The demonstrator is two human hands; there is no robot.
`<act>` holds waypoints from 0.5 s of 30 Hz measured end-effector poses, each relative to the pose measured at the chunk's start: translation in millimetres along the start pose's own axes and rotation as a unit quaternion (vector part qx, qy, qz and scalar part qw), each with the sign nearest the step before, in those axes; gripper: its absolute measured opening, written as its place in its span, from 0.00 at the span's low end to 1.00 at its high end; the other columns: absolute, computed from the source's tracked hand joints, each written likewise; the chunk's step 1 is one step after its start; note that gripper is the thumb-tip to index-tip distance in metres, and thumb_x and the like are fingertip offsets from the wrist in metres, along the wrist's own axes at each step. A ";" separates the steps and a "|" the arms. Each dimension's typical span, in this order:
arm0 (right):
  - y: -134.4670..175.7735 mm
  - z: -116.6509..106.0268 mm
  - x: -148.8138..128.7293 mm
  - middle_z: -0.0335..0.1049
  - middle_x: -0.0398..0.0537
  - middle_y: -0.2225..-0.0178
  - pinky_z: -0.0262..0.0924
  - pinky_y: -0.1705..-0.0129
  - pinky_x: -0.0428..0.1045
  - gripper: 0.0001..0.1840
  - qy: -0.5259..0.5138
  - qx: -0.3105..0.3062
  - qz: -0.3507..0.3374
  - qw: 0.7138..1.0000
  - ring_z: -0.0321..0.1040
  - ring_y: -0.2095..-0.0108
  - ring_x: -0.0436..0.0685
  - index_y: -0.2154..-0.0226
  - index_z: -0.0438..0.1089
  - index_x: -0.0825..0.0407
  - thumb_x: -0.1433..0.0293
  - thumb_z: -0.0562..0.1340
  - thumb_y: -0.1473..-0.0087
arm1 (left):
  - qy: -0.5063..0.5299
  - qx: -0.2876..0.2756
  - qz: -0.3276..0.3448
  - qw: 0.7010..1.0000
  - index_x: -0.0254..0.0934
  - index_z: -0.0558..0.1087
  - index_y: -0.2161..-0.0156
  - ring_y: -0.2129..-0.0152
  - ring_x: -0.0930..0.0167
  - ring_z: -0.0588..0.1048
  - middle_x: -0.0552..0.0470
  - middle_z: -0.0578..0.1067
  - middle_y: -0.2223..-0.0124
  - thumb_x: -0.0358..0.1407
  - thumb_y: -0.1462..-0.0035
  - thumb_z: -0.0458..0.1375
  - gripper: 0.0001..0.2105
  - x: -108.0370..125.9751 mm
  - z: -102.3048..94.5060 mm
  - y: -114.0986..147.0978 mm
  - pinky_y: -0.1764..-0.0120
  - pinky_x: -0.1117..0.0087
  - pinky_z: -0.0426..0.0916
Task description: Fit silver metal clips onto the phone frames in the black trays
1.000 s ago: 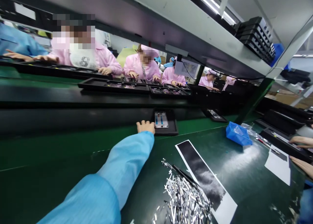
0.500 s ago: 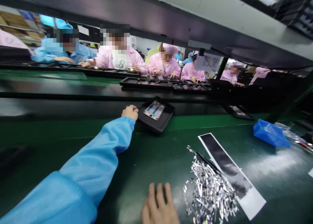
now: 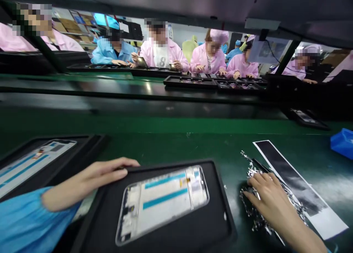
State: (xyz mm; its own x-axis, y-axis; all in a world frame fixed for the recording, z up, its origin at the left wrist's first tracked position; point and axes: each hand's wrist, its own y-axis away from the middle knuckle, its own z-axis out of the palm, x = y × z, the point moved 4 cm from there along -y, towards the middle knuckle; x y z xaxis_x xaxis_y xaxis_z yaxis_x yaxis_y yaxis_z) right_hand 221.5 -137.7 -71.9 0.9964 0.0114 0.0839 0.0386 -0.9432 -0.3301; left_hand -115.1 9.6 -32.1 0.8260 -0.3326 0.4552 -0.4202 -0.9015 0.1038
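Note:
Thumb and fingers of my left hand (image 3: 110, 172) are closed on the far left rim of a black tray (image 3: 220, 205). Inside this tray lies a silvery phone frame (image 3: 165, 201) with two blue strips, tilted toward the right. My right hand (image 3: 270, 198) rests on a pile of small shiny metallic pieces (image 3: 256, 220), thumb apart from the bent fingers. Whether any piece is between its fingertips cannot be seen. Right of the pile lies a long white sheet (image 3: 327, 221) with a dark printed band.
Another black tray (image 3: 79, 150) with a similar phone frame (image 3: 30, 168) sits at the left. A blue bin (image 3: 342, 142) stands at the right edge. Across the line, several people in pink or blue coats work over black trays (image 3: 190, 83). A shelf (image 3: 179, 4) hangs overhead.
The tray with the phone frame has come from the far ledge to the near bench, drawn by my left hand. My right hand has moved right onto the pile. The view has turned left.

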 end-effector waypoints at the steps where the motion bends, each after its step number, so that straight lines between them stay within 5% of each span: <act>1: 1.3 3.0 -1.1 0.59 0.45 0.75 0.48 0.66 0.53 0.03 -0.002 -0.014 -0.005 1.000 0.55 0.71 0.56 0.78 0.60 0.51 0.73 0.54 0.56 | 0.041 -0.045 0.002 0.998 0.45 0.71 0.63 0.60 0.70 0.68 0.60 0.71 0.59 0.51 0.56 0.42 0.21 -3.8 12.3 4.6 0.58 0.73 0.63; 3: 1.0 8.1 -4.7 0.59 0.45 0.75 0.48 0.65 0.52 0.04 -0.004 -0.033 -0.007 0.999 0.54 0.71 0.55 0.79 0.60 0.51 0.75 0.53 0.56 | 0.098 -0.108 0.001 0.989 0.47 0.69 0.61 0.57 0.67 0.66 0.58 0.70 0.57 0.49 0.56 0.44 0.19 -8.5 34.8 9.3 0.55 0.71 0.60; 7: -4.2 11.6 -10.1 0.57 0.44 0.77 0.47 0.65 0.51 0.09 -0.002 -0.054 -0.004 0.999 0.53 0.73 0.53 0.81 0.57 0.52 0.79 0.50 0.55 | 0.016 -0.099 0.057 0.993 0.46 0.68 0.61 0.59 0.67 0.65 0.55 0.69 0.58 0.45 0.52 0.43 0.16 6.2 55.3 4.7 0.56 0.71 0.59; 15: -5.0 5.4 -9.7 0.58 0.45 0.75 0.46 0.64 0.51 0.06 0.010 -0.062 0.012 0.998 0.52 0.70 0.54 0.78 0.60 0.53 0.70 0.54 0.52 | -0.064 -0.073 0.287 0.953 0.40 0.67 0.66 0.66 0.70 0.63 0.53 0.68 0.64 0.38 0.45 0.43 0.11 117.1 66.6 -4.6 0.64 0.69 0.55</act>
State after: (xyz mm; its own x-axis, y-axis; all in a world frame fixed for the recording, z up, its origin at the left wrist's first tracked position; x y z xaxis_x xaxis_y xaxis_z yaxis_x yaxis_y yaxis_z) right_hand 212.1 -131.4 -76.1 0.9953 -0.0177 0.0955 0.0031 -0.9769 -0.2138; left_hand 8.6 -43.7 -38.2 0.4790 -0.7989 0.3638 -0.8569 -0.5154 -0.0035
